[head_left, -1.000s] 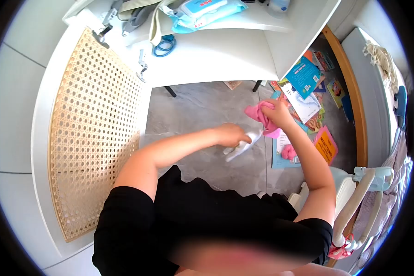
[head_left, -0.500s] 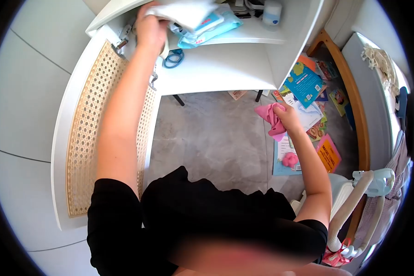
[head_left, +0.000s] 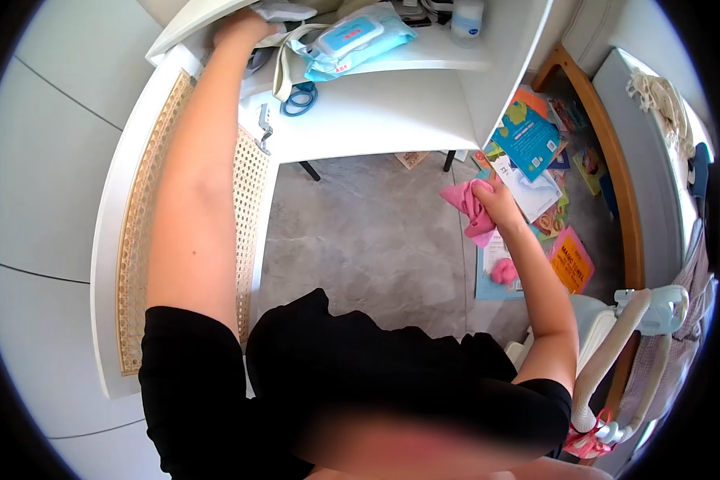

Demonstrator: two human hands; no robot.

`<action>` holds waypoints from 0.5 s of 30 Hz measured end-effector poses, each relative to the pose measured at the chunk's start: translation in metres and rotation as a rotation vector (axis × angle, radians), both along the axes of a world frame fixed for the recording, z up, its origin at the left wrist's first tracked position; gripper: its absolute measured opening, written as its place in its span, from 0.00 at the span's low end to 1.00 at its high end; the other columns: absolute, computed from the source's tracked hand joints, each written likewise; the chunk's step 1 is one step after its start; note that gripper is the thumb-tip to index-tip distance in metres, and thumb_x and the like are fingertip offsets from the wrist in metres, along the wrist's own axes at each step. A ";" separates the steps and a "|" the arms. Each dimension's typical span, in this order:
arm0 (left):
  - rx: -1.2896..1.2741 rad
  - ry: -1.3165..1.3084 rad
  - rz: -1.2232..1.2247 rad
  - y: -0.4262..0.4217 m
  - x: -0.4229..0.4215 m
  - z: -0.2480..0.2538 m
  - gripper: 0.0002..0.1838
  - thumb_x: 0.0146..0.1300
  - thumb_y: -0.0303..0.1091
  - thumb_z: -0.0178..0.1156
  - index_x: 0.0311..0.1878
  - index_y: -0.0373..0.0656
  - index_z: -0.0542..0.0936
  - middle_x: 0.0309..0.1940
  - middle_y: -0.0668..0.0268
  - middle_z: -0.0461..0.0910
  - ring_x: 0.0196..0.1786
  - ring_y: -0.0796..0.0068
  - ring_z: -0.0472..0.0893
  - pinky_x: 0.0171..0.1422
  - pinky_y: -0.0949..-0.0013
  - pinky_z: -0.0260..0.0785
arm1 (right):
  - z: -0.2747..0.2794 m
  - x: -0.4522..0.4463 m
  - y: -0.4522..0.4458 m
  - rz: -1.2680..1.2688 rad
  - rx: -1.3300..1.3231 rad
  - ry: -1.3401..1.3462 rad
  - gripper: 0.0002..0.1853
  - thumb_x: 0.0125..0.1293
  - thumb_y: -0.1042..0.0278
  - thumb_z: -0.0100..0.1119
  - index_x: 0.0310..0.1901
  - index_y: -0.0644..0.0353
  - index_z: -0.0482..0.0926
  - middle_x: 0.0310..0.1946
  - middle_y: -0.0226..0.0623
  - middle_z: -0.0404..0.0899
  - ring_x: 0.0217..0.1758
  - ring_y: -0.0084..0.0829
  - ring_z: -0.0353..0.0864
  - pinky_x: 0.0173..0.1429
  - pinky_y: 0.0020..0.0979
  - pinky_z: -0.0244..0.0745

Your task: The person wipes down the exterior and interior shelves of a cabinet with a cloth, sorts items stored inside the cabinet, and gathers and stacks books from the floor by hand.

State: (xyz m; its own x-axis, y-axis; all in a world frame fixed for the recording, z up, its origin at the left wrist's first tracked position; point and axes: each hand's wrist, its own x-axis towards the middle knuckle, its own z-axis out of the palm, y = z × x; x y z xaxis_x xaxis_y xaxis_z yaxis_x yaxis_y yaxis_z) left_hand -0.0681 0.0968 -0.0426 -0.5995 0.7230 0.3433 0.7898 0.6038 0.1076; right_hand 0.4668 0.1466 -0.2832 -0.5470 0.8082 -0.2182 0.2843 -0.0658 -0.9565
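Note:
At the upper left, my left hand (head_left: 244, 30) reaches onto the upper shelf of a white cabinet (head_left: 360, 132). A white-and-grey item (head_left: 284, 11) lies right against it; its fingers are mostly hidden, so I cannot see whether they grip it. To its right sits a light-blue wet wipes pack (head_left: 352, 42), with a cream strap (head_left: 282, 74) hanging over the shelf edge beside it. Below, on the lower shelf, lies a coiled blue cord (head_left: 300, 99). My right hand (head_left: 500, 202), held above the floor, is closed around a crumpled pink cloth (head_left: 474, 210).
An open cane-panelled door (head_left: 252, 172) stands at the left. Books and papers (head_left: 528, 142) are spread over the floor at right, with a pink lump (head_left: 504, 272) among them. A wooden frame (head_left: 616, 160) and a padded-handled chair-like object (head_left: 612, 360) stand farther right. A bottle (head_left: 466, 22) is on the upper shelf.
My left hand has moved left and deeper into the cabinet, and the white item no longer covers the wipes pack. My right hand stays almost still with the pink cloth.

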 end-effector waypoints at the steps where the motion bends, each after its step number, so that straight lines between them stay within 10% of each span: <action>1: -0.020 0.019 -0.050 -0.005 0.006 0.002 0.57 0.44 0.54 0.74 0.71 0.34 0.57 0.71 0.47 0.60 0.71 0.55 0.64 0.75 0.64 0.55 | 0.000 0.001 0.000 0.001 -0.001 -0.010 0.15 0.62 0.63 0.57 0.42 0.69 0.81 0.28 0.30 0.79 0.29 0.20 0.74 0.33 0.24 0.70; 8: -0.304 0.096 0.119 -0.049 0.125 0.023 0.32 0.60 0.49 0.64 0.58 0.34 0.72 0.55 0.49 0.77 0.57 0.54 0.79 0.55 0.54 0.74 | 0.010 -0.003 -0.005 -0.006 -0.025 -0.059 0.15 0.63 0.62 0.57 0.41 0.67 0.81 0.27 0.29 0.78 0.28 0.19 0.74 0.32 0.24 0.69; 15: 0.086 0.230 -0.500 -0.023 0.267 -0.015 0.22 0.66 0.43 0.52 0.59 0.41 0.72 0.54 0.49 0.75 0.56 0.49 0.76 0.58 0.54 0.70 | -0.011 -0.008 -0.018 -0.008 -0.115 -0.063 0.18 0.60 0.60 0.59 0.45 0.67 0.81 0.34 0.38 0.84 0.35 0.26 0.82 0.39 0.28 0.77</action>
